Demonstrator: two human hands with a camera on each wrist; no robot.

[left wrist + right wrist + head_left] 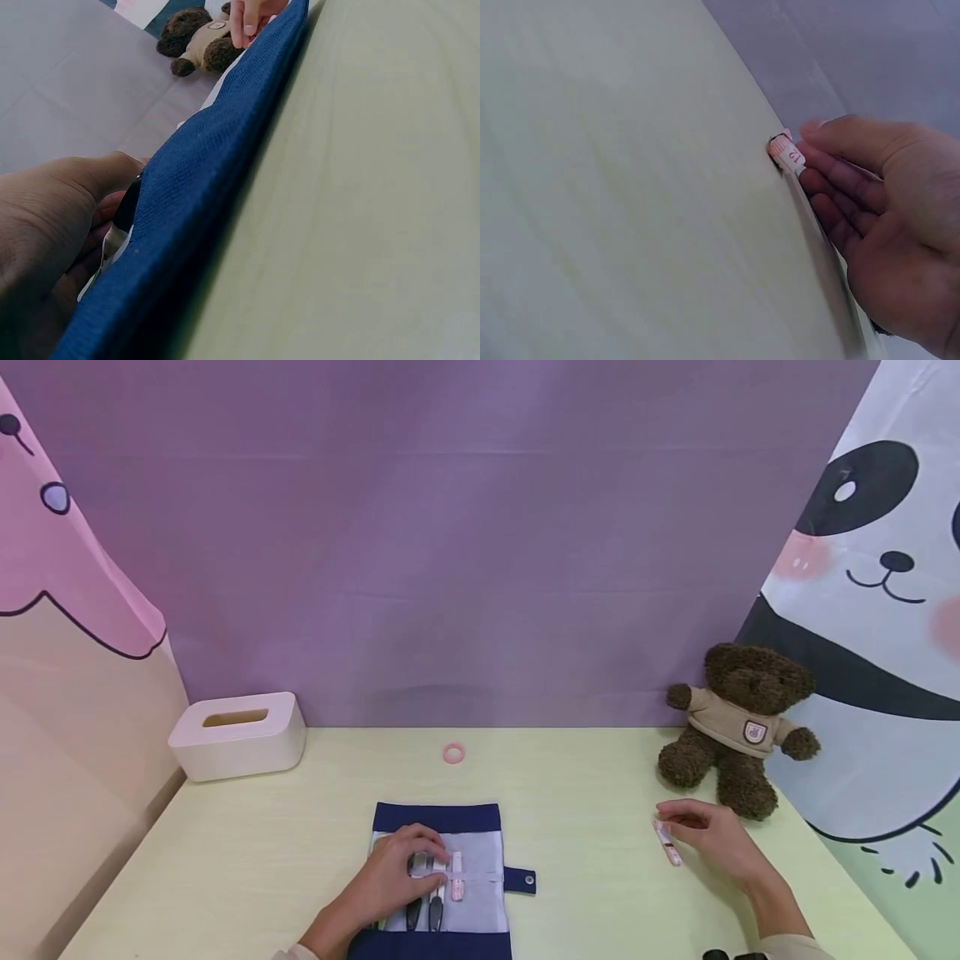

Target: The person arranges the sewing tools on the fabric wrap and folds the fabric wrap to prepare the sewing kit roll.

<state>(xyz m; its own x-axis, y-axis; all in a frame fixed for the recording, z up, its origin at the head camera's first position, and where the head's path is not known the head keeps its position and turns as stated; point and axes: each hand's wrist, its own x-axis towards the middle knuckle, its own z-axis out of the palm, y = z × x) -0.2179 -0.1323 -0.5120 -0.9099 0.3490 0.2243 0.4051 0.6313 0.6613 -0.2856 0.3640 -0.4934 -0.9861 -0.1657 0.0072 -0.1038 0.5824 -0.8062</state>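
A dark blue roll-up pouch [504, 893] lies unfolded in front of me, its pale lining showing. Tools with black handles [436, 912] and a slim pink-and-white stick [457, 885] sit under its elastic band. My left hand [401, 870] rests over the tools, thumb and fingers spread and slightly bent, fingertips close beside that stick. At the right, my right hand [708, 839] pinches one end of a second pen-like pink-and-white stick [670, 850] at the table surface. In the right wrist view a ridged end [787, 152] of this stick shows beyond the fingertips.
A pink ring [453, 753] lies beyond the pouch. At the back left stands a white tissue box [238, 739]. A brown teddy bear [742, 727] sits at the back right, just beyond my right hand. The pouch's snap strap [520, 880] points right.
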